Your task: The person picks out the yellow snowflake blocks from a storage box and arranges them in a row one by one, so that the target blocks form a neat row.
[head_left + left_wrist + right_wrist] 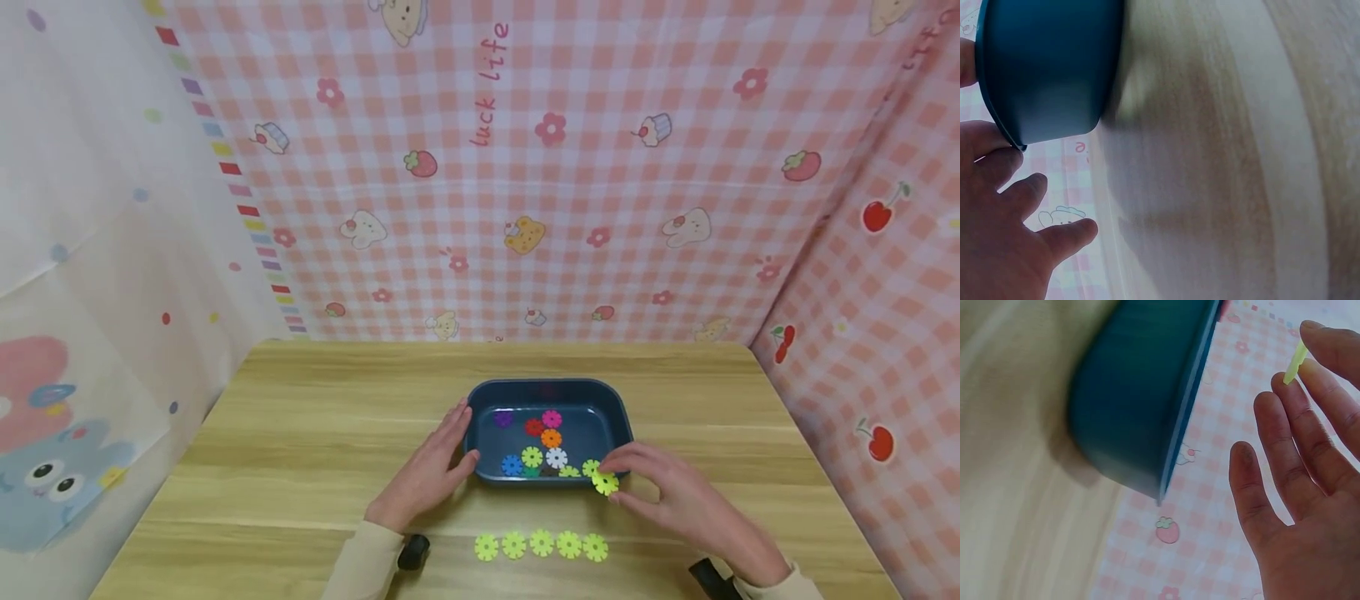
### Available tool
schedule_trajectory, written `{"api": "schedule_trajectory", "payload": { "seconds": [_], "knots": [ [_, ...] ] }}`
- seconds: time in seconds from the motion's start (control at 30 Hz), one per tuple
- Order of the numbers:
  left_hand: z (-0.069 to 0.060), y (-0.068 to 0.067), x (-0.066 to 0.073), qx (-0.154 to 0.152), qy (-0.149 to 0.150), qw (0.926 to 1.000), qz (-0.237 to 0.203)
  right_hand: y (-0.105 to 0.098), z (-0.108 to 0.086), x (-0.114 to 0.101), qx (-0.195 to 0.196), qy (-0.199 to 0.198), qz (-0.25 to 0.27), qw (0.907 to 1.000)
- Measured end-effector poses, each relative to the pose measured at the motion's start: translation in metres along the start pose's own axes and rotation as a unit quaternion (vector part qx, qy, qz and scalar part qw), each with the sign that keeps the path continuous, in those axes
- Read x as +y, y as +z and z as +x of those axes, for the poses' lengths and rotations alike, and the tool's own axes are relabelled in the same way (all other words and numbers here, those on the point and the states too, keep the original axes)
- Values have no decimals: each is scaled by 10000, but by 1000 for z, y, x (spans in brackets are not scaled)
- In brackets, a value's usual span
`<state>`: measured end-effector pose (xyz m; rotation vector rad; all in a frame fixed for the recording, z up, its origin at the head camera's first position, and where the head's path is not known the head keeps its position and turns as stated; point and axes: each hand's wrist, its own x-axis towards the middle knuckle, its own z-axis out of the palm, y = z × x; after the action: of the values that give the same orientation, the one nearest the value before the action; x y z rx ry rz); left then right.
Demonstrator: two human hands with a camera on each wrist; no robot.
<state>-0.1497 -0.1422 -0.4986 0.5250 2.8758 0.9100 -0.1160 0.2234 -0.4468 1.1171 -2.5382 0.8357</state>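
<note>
A dark blue tray (487, 392) stands on the table with colored, notched plastic discs inside. My left hand (420, 483) rests against the tray's left side, its fingers spread, the thumb at the near left corner. In the left wrist view, the fingertips touch the tray's rim (997, 122). Above the tray's near right corner, my right hand (678, 504) pinches a yellow-green notched disc (605, 484) between thumb and fingers. The right wrist view shows that disc (1295, 362) edge-on, with the other fingers extended. Several matching discs (542, 543) lie in a row in front of the tray.
Inside the tray are orange (551, 438), white (557, 458), blue (512, 465), pink, red, purple and more yellow-green discs. The wooden table (315, 433) extends around it. Patterned cloth (480, 208) hangs behind and at both sides.
</note>
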Motion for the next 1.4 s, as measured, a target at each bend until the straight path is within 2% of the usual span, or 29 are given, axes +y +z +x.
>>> {"api": "schedule_trajectory", "payload": {
  "seconds": [0.17, 0.33, 0.57, 0.7, 0.9, 1.1, 1.3, 1.4],
  "knots": [
    [0, 0, -1, 5, -10, 10000, 8, 3, -10, -1, -144, 266, 91, 9995],
    [0, -2, -1, 31, -6, 10000, -8, 9, -20, 2, -134, 290, -34, 9995],
    [0, -3, -1, 67, 62, 10000, 14, 10, -32, 3, -577, 773, 288, 9949],
    [1, -3, -1, 84, 137, 9999, 9, 10, -38, 5, -852, 904, 310, 9918],
    [1, -2, 0, 34, 100, 9999, -12, 13, -45, 9, -1385, 1246, 660, 9803],
    [0, -1, 0, 30, 111, 9999, -6, 19, -50, 13, -1601, 1265, 934, 9745],
    [1, -1, -1, 54, 149, 9999, -38, 22, -50, 15, -2115, 1936, 1289, 9493],
    [2, 0, -2, 33, 183, 9998, -56, 24, -52, 16, -2180, 1970, 1235, 9479]
  ]
}}
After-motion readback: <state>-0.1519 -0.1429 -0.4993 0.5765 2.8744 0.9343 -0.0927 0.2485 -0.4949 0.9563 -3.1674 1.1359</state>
